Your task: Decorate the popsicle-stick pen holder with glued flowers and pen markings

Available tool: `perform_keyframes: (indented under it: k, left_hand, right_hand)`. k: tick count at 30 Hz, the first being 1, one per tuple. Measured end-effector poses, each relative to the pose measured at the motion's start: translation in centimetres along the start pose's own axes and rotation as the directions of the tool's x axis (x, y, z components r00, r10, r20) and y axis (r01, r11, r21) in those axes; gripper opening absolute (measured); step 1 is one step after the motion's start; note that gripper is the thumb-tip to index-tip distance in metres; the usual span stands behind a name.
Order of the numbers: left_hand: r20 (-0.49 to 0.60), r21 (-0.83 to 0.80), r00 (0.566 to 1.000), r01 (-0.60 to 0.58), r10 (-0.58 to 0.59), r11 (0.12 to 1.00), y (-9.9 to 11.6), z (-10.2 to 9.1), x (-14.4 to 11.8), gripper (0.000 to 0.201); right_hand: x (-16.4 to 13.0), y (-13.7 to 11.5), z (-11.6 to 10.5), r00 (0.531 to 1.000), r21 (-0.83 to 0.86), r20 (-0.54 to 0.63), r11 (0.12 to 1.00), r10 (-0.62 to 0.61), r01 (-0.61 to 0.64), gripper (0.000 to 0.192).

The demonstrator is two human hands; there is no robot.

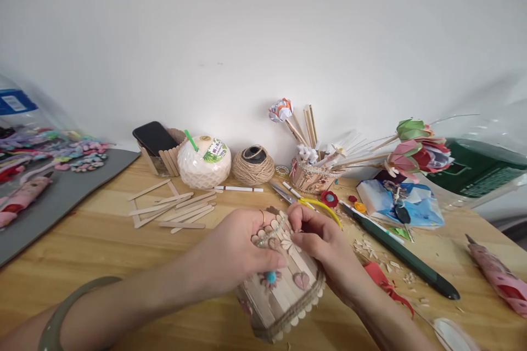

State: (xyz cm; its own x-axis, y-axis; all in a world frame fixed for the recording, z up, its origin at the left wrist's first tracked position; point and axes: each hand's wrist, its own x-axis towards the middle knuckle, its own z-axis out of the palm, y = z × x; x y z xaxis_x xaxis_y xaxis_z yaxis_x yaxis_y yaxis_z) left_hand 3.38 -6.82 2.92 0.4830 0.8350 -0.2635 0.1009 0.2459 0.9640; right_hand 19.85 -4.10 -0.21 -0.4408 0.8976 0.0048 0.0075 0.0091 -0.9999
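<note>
A pot made of wooden craft sticks (280,301) is tilted between my hands above the table. Its side carries a pale wooden flower, a heart, a blue-centred flower, beaded trim near the scalloped rim, and twine round the other end. My left hand (234,252) grips it, with the thumb across the decorated side and the fingers hidden behind. Close to the beaded rim, my right hand (325,241) has its thumb and fingers bent together against the pot; any small piece between those fingertips is hidden.
Loose craft sticks (177,208) lie left, before a coconut (205,162) and twine ball (253,164). Behind my right hand are yellow-handled scissors (321,207). A dark green pen-like tool (403,255), wood bits (370,249) and a pink wrapped tool (498,274) lie right.
</note>
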Motion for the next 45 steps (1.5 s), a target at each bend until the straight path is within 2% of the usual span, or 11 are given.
perform_keyframes:
  k: [7, 13, 16, 20, 23, 27, 31, 35, 37, 42, 45]
  left_hand:
    - [0.021, -0.029, 0.999, 0.05, -0.05, 0.998, 0.4, 0.0, -0.4, 0.015]
    - [0.022, -0.067, 1.0, 0.02, -0.019, 0.998, 0.4, -0.1, -0.5, 0.015]
    - [0.013, -0.026, 1.0, 0.001, -0.001, 1.0, 0.5, -0.1, -0.6, 0.018]
    - [-0.022, 0.05, 1.0, -0.02, 0.021, 0.999, 0.5, -0.2, -0.7, 0.017]
    - [-0.049, 0.117, 0.997, -0.049, 0.055, 0.992, 0.3, -0.1, -0.5, 0.012]
    - [-0.064, 0.165, 0.993, -0.091, 0.103, 0.982, 0.1, -0.3, -0.2, 0.012]
    - [-0.033, 0.075, 0.987, -0.154, 0.157, 0.985, 0.2, -0.7, 0.1, 0.024]
    - [-0.043, 0.051, 0.98, -0.19, 0.192, 0.981, 0.6, -1.0, -0.1, 0.03]
    - [-0.043, 0.061, 0.979, -0.196, 0.199, 0.979, 0.7, -1.1, -0.2, 0.031]
    - [-0.045, 0.053, 0.978, -0.202, 0.205, 0.978, 0.7, -1.2, -0.3, 0.031]
    - [-0.047, 0.083, 0.973, -0.22, 0.225, 0.972, 0.6, -1.3, -0.2, 0.031]
  right_hand:
    - [0.1, 0.6, 0.0, 0.996, 0.105, 0.017, 0.991, 0.087, -0.088, 0.018]
    - [-0.2, -0.6, -0.7, 0.985, -0.231, -0.045, 0.961, -0.164, 0.15, 0.012]
    - [-0.7, -1.5, -1.1, 0.925, -0.553, 0.054, 0.761, -0.376, 0.341, 0.004]
    - [-1.2, -1.7, -1.4, 0.736, -0.799, 0.265, 0.285, -0.623, 0.529, 0.011]
    - [-1.4, -1.4, -1.5, 0.634, -0.848, 0.413, -0.023, -0.654, 0.529, 0.015]
    - [-1.4, -0.9, -1.6, 0.587, -0.843, 0.49, -0.178, -0.644, 0.508, 0.015]
    - [-0.5, -0.5, -2.3, 0.598, -0.899, 0.34, -0.063, -0.726, 0.434, 0.011]
    - [0.2, -0.3, -3.3, 0.666, -0.907, -0.077, 0.33, -0.742, 0.262, 0.021]
    - [0.3, -0.3, -3.5, 0.699, -0.869, -0.188, 0.449, -0.69, 0.209, 0.029]
    - [0.0, -0.6, -2.8, 0.721, -0.76, -0.136, 0.538, -0.68, 0.364, 0.009]
    - [-0.5, -0.8, -1.9, 0.826, -0.572, -0.107, 0.714, -0.553, 0.404, 0.027]
